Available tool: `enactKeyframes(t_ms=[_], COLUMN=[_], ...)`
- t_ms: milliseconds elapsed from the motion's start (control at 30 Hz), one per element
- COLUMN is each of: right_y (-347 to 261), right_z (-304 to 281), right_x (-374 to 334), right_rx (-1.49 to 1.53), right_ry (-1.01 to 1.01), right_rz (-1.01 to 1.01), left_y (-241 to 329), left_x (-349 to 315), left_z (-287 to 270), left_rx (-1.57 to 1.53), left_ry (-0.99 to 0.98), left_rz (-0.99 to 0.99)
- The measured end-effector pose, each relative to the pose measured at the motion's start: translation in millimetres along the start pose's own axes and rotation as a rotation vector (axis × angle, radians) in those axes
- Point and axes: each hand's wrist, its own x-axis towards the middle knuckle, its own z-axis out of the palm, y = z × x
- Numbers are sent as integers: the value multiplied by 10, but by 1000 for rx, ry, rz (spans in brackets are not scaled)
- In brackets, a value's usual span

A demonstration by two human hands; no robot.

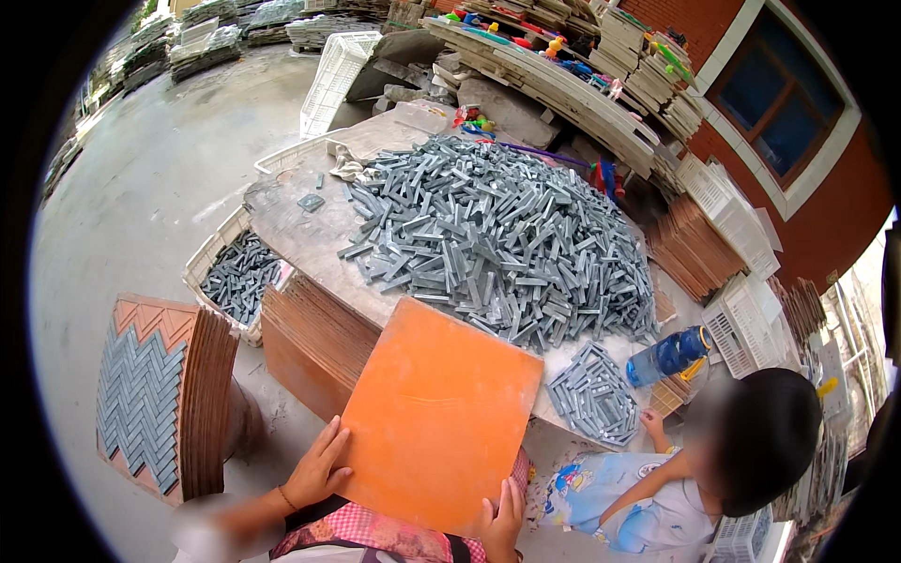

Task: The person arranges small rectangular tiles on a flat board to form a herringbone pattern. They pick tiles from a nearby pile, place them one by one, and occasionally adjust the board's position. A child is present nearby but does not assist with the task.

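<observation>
A square orange board (436, 413) lies tilted across my lap, its far edge reaching over the front of the work table. My left hand (319, 464) holds the board's left edge, fingertips and thumb along its rim. At the lower right corner my right hand (504, 521) grips the board, with part of its fingers hidden. The upper face of the board is bare. Just beyond it, a large heap of grey stone strips (507, 235) covers much of the table (300, 216).
Left stands a stack of boards topped by a grey herringbone panel (141, 403). A white crate (235, 272) holds more strips. At right are a blue bottle (668, 357), a small ring-like pile of strips (593, 394) and another person (638, 497) close beside me.
</observation>
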Motion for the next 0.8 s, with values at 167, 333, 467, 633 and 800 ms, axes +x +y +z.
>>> enactKeyframes(t_ms=[167,333,467,633,800], right_y=[-252,-174,326,-399,-276], right_z=[-164,-470,-660,-1074,-580], right_x=[-139,-36,68,1212,2115], right_rx=[626,1268,1369,895,461], right_ry=[-63,45,29,246,355], right_rz=[427,534,239,-165,-168], left_y=[88,375,1074,1694,1449], left_x=[-308,-271,102,1334,2355], left_z=[34,-252,-910,-1320,-1148], left_rx=[1,-418,-698,-843,-652], left_ry=[20,-1,2,314,355], left_rz=[-91,-107,74,585,519])
